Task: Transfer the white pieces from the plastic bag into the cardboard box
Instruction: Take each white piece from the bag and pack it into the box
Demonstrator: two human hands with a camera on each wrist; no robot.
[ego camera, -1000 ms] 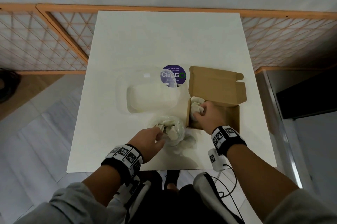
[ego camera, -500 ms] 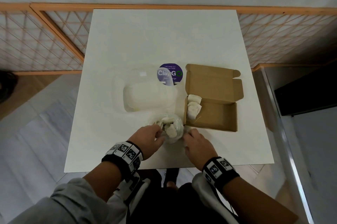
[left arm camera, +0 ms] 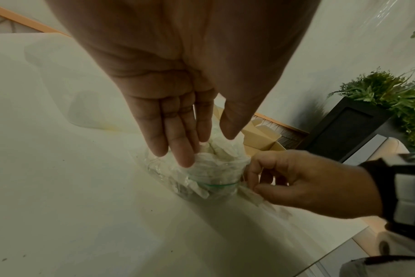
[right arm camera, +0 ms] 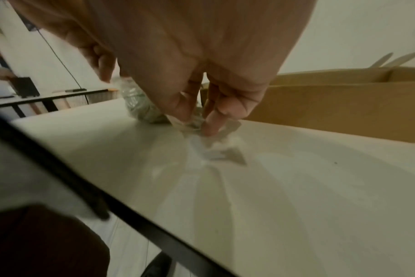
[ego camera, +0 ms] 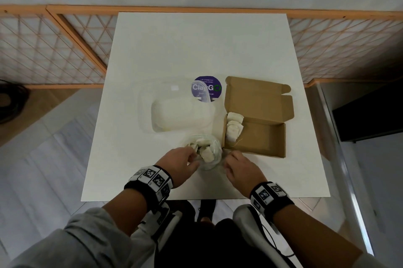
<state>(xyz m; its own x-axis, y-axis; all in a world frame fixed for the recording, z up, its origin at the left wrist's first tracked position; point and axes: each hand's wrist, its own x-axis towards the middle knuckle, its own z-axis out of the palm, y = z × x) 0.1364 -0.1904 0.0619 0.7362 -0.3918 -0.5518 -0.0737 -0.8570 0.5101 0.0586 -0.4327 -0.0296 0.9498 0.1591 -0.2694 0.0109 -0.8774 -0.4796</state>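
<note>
The clear plastic bag (ego camera: pixel 212 159) sits near the table's front edge with several white pieces (ego camera: pixel 206 153) in its open mouth. My left hand (ego camera: pixel 193 156) holds the bag's left rim; in the left wrist view its fingers (left arm camera: pixel 183 157) and thumb press the plastic (left arm camera: pixel 216 174) from both sides. My right hand (ego camera: pixel 229 156) pinches the bag's crumpled right edge (right arm camera: pixel 192 125) against the table, fingers curled. The open cardboard box (ego camera: pixel 261 136) stands just right of the bag, with white pieces (ego camera: pixel 234 124) stacked against its left wall.
A clear plastic container (ego camera: pixel 181 112) with a pale block inside sits behind the bag. A purple round sticker (ego camera: pixel 207 88) lies behind it. The box's lid (ego camera: pixel 257 97) stands open toward the back. The white table (ego camera: pixel 196 49) is bordered by an orange lattice railing.
My right hand left the box, where it set a white piece, and came back to the bag's right edge, which it now pinches. The left hand stayed on the bag.
</note>
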